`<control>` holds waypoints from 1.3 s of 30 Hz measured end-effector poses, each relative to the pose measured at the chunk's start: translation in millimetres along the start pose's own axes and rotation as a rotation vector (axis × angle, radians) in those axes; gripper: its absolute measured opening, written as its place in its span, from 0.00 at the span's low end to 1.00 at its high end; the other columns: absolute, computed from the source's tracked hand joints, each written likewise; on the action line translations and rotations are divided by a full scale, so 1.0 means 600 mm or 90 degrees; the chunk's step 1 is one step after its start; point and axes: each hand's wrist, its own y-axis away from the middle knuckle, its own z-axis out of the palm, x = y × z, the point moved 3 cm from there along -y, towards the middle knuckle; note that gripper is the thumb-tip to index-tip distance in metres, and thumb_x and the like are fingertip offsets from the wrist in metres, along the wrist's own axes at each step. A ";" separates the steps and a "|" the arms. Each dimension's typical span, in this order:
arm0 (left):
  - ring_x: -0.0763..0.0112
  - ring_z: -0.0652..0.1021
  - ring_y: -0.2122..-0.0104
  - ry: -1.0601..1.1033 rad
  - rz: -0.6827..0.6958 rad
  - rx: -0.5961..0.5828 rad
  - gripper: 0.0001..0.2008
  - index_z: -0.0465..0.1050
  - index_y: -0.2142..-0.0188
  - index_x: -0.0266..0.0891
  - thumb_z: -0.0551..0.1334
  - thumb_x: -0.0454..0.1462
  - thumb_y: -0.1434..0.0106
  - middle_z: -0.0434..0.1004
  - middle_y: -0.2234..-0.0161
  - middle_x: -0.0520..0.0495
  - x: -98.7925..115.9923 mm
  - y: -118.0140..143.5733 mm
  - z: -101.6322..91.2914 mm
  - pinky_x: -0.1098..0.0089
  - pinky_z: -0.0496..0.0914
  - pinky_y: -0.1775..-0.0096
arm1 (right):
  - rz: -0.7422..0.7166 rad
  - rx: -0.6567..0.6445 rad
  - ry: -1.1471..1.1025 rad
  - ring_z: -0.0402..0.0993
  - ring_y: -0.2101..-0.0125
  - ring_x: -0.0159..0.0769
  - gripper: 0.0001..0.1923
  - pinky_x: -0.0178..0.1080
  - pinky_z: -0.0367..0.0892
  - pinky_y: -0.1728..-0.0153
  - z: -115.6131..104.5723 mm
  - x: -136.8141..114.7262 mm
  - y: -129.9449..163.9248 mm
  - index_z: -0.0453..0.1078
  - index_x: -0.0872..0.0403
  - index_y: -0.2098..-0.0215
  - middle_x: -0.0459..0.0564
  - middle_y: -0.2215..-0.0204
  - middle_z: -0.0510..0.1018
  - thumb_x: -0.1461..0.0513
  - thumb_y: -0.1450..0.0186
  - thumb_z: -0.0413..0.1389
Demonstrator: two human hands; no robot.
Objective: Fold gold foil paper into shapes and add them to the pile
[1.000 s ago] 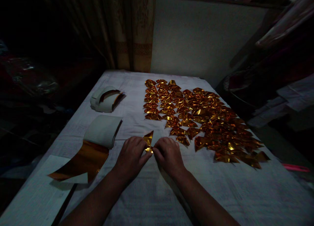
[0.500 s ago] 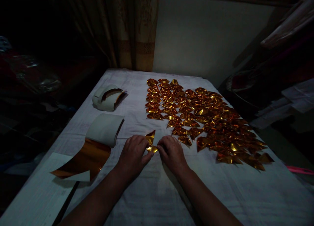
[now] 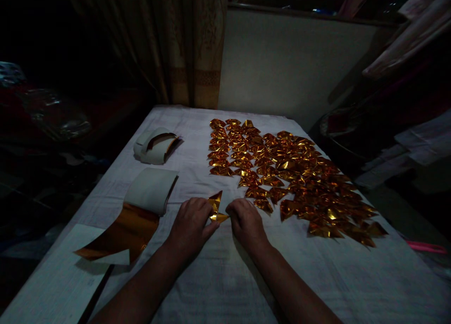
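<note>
A small folded piece of gold foil paper (image 3: 216, 207) rests on the white cloth between my two hands. My left hand (image 3: 190, 225) pinches its left side with thumb and fingers. My right hand (image 3: 246, 222) pinches its right corner. One point of the piece sticks up. Just to the right and beyond lie several finished gold foil folds (image 3: 289, 173) spread in rows over the cloth.
A stack of foil sheets (image 3: 139, 204), white side up with a gold sheet curling out, lies left of my hands. A second curled stack (image 3: 155, 145) lies farther back. The white cloth-covered table (image 3: 225, 277) ends at a curtain and wall behind; dark clutter flanks both sides.
My hands have stayed on the foil piece, shifting slightly as its lower corner was flattened toward the right. The view has tilted a little.
</note>
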 end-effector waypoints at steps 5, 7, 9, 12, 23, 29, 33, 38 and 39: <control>0.61 0.73 0.56 -0.009 0.001 -0.040 0.03 0.70 0.65 0.42 0.64 0.35 0.36 0.75 0.60 0.49 -0.013 -0.002 -0.017 0.59 0.63 0.51 | -0.034 0.097 -0.020 0.72 0.55 0.42 0.14 0.42 0.68 0.54 -0.002 0.005 0.010 0.72 0.51 0.58 0.54 0.56 0.77 0.71 0.35 0.49; 0.61 0.73 0.54 0.001 0.015 -0.048 0.03 0.71 0.65 0.42 0.64 0.33 0.36 0.76 0.59 0.49 -0.020 -0.002 -0.024 0.59 0.62 0.50 | -0.019 0.118 0.000 0.71 0.52 0.43 0.15 0.44 0.68 0.52 -0.001 0.007 0.012 0.72 0.51 0.56 0.56 0.53 0.76 0.71 0.35 0.48; 0.61 0.72 0.51 0.010 0.034 -0.040 0.03 0.72 0.65 0.43 0.63 0.32 0.37 0.75 0.55 0.49 -0.027 -0.003 -0.031 0.59 0.61 0.48 | 0.004 0.106 0.021 0.71 0.51 0.44 0.18 0.45 0.68 0.50 0.001 0.006 0.009 0.72 0.52 0.54 0.55 0.52 0.77 0.72 0.36 0.48; 0.60 0.70 0.50 -0.001 0.038 -0.036 0.03 0.74 0.65 0.42 0.63 0.32 0.37 0.73 0.53 0.48 -0.036 -0.005 -0.036 0.60 0.62 0.48 | 0.056 0.063 0.047 0.73 0.52 0.43 0.20 0.44 0.68 0.51 0.000 0.001 -0.003 0.71 0.52 0.51 0.54 0.53 0.78 0.73 0.37 0.48; 0.64 0.75 0.60 -0.033 0.066 -0.121 0.07 0.76 0.62 0.44 0.59 0.34 0.31 0.77 0.63 0.50 -0.031 -0.006 -0.041 0.63 0.64 0.57 | 0.090 -0.020 0.020 0.75 0.57 0.41 0.26 0.40 0.68 0.58 0.000 0.003 -0.041 0.73 0.47 0.53 0.49 0.57 0.79 0.75 0.44 0.52; 0.64 0.75 0.59 -0.066 0.090 -0.116 0.08 0.76 0.59 0.47 0.59 0.34 0.31 0.77 0.61 0.51 -0.031 -0.005 -0.040 0.63 0.64 0.57 | 0.051 -0.022 -0.020 0.74 0.61 0.37 0.21 0.36 0.66 0.62 -0.003 0.003 -0.032 0.75 0.47 0.55 0.47 0.61 0.77 0.73 0.42 0.55; 0.64 0.75 0.60 -0.088 0.100 -0.103 0.08 0.75 0.61 0.46 0.59 0.33 0.31 0.78 0.61 0.50 -0.036 -0.005 -0.041 0.63 0.64 0.58 | -0.026 0.027 0.089 0.70 0.65 0.38 0.11 0.36 0.61 0.67 -0.004 -0.007 -0.025 0.77 0.49 0.61 0.48 0.65 0.75 0.69 0.39 0.59; 0.61 0.76 0.58 -0.130 0.073 -0.089 0.05 0.74 0.62 0.44 0.60 0.35 0.31 0.77 0.61 0.49 -0.014 0.000 -0.048 0.60 0.64 0.55 | -0.127 0.069 0.165 0.67 0.63 0.38 0.07 0.37 0.59 0.64 -0.018 -0.023 -0.008 0.77 0.49 0.65 0.50 0.63 0.76 0.67 0.37 0.59; 0.60 0.76 0.58 -0.146 0.058 -0.093 0.04 0.74 0.62 0.43 0.60 0.37 0.32 0.77 0.61 0.48 -0.005 0.002 -0.046 0.59 0.65 0.55 | -0.147 0.064 0.168 0.67 0.62 0.39 0.06 0.38 0.59 0.63 -0.021 -0.027 -0.003 0.76 0.49 0.66 0.50 0.61 0.76 0.67 0.36 0.59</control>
